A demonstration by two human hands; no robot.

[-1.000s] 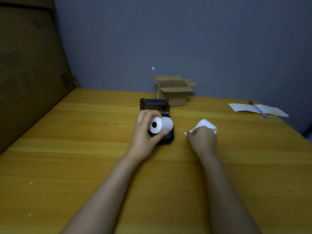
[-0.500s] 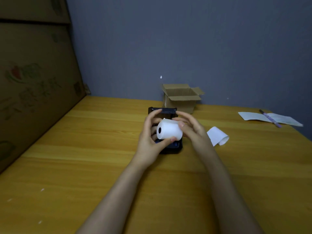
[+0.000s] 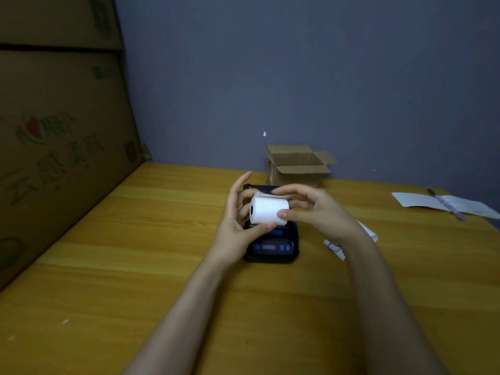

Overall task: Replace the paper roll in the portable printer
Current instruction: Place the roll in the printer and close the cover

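Both hands are on the paper roll [image 3: 267, 210] now. The left hand [image 3: 238, 226] cradles it from the core end, thumb tucked under the front edge, while the right hand [image 3: 316, 212], which a second ago was off to the side pressing on the loose paper strip [image 3: 335, 247], has come across and pinches the roll's right end between thumb and fingers. The roll is held on its side, clear of the table, right above the portable printer [image 3: 273, 244], whose lid [image 3: 259, 188] stands open behind the fingers. A thin flap of paper is lifting along the top of the roll, so my read is that the right hand is picking the leading edge free before the drop-in. The roll is not seated yet; the bay is hidden beneath it. The strip lies abandoned just right of the printer on the wooden table [image 3: 135, 266]. Further back sit an open cardboard box [image 3: 297, 166], and a pen [image 3: 446, 203] on some sheets [image 3: 416, 200] at far right.
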